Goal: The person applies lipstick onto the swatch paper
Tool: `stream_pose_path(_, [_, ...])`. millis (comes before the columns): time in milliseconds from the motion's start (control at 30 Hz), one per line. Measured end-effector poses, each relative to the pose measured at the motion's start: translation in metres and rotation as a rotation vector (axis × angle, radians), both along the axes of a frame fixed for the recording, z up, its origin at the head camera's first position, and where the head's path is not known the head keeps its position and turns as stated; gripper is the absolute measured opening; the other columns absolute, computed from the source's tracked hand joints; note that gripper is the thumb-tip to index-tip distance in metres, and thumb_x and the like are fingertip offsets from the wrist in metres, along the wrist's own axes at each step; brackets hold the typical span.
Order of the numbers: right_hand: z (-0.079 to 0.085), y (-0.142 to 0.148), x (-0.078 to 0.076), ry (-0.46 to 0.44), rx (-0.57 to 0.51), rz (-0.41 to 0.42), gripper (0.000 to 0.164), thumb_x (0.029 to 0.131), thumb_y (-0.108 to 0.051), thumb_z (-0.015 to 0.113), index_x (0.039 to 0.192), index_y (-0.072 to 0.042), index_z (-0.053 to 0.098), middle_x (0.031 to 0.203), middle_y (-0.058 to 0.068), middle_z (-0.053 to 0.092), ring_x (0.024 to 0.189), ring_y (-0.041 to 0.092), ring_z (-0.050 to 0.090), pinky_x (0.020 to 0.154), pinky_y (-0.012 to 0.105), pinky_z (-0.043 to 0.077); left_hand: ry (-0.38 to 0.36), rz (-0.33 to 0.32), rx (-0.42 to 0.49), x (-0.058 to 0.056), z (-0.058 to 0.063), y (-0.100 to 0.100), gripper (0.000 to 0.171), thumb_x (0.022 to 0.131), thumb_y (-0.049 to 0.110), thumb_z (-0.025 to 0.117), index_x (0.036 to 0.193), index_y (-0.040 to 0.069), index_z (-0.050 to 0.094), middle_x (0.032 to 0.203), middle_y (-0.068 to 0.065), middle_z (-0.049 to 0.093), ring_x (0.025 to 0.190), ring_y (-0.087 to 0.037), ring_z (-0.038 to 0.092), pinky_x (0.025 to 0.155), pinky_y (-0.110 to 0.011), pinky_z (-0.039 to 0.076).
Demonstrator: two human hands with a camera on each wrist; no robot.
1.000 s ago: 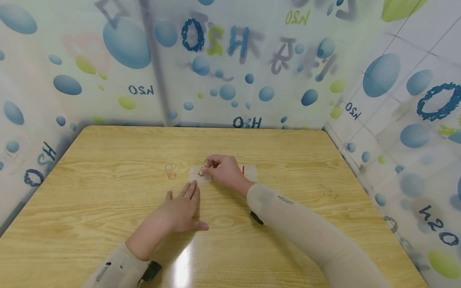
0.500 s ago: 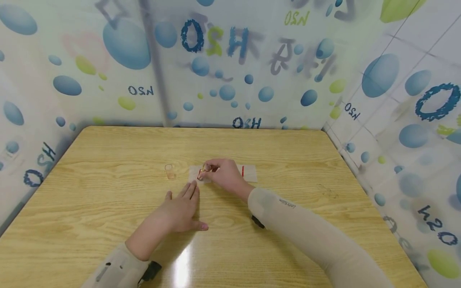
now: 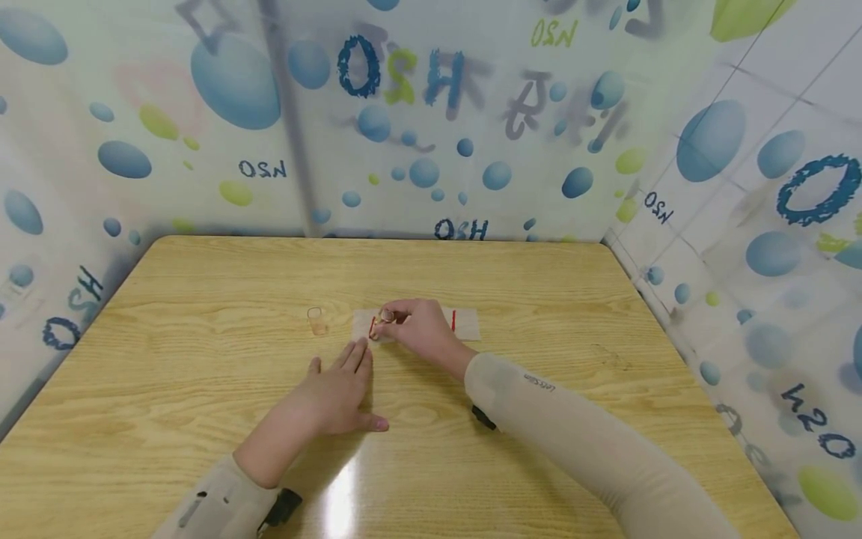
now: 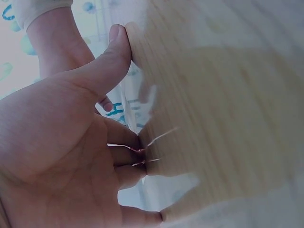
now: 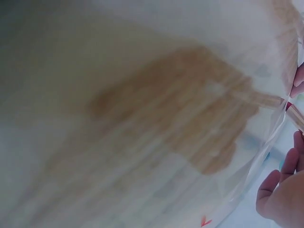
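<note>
My right hand pinches a short gold-coloured tube over the left part of a pale rectangular sheet. In the right wrist view a slim tan tube meets the surface with its red tip; fingers show beside it. A red mark shows left of the fingertips, and a second red line lies near the sheet's right end. My left hand rests on the table with straight fingers, fingertips near the sheet's lower left edge. The right hand hides the sheet's middle.
A small see-through orange-brown object lies left of the sheet on the wooden table. Patterned sheeting with blue and green spots closes off the back and sides of the table.
The right hand has shifted slightly downward with the tube. A red mark now shows at the left of the sheet, where fingers and tube were before. The left hand has stayed in place.
</note>
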State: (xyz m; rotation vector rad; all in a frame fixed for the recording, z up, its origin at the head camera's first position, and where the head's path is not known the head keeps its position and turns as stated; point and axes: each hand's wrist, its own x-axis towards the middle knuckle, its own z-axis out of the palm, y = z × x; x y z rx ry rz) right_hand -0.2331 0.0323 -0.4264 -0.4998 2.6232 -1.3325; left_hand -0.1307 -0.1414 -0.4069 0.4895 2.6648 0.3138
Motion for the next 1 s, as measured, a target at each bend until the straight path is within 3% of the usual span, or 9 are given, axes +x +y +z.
stream_pose_path(233, [-0.001, 0.0, -0.005, 0.03, 0.034, -0.011, 0.011, 0.096, -0.029, 0.082, 0.103, -0.02, 0.082, 0.096, -0.006, 0.077, 0.092, 0.011, 0.066, 0.075, 0.023, 0.052, -0.007, 0.005, -0.007, -0.001, -0.001, 0.0, 0.124, 0.087, 0.07, 0.075, 0.165, -0.01, 0.021, 0.177, -0.027, 0.006, 0.166, -0.045, 0.012, 0.116, -0.087, 0.019])
stream_pose_path(467, [-0.001, -0.001, -0.009, 0.032, 0.013, -0.034, 0.007, 0.095, -0.026, 0.083, 0.095, -0.02, 0.079, 0.091, -0.006, 0.074, 0.087, 0.012, 0.063, 0.072, 0.023, 0.049, -0.01, 0.006, -0.003, -0.001, 0.0, 0.0, 0.124, 0.087, 0.069, 0.076, 0.165, -0.01, 0.021, 0.177, -0.027, 0.006, 0.166, -0.045, 0.012, 0.116, -0.088, 0.019])
stream_pose_path(600, [-0.001, -0.002, -0.011, 0.028, -0.001, -0.041, 0.007, 0.095, -0.027, 0.083, 0.097, -0.02, 0.079, 0.09, -0.006, 0.073, 0.085, 0.013, 0.062, 0.07, 0.023, 0.049, -0.009, 0.006, -0.002, -0.001, 0.0, 0.001, 0.124, 0.087, 0.069, 0.076, 0.165, -0.01, 0.021, 0.177, -0.027, 0.005, 0.166, -0.045, 0.012, 0.116, -0.088, 0.019])
stream_pose_path(1000, [0.001, -0.004, -0.015, 0.033, 0.011, -0.083, 0.009, 0.097, -0.027, 0.081, 0.091, -0.022, 0.076, 0.102, -0.006, 0.078, 0.091, 0.013, 0.066, 0.076, 0.027, 0.053, -0.016, 0.024, 0.007, 0.0, 0.003, 0.002, 0.123, 0.086, 0.066, 0.078, 0.165, -0.01, 0.022, 0.177, -0.027, 0.007, 0.166, -0.044, 0.014, 0.116, -0.087, 0.021])
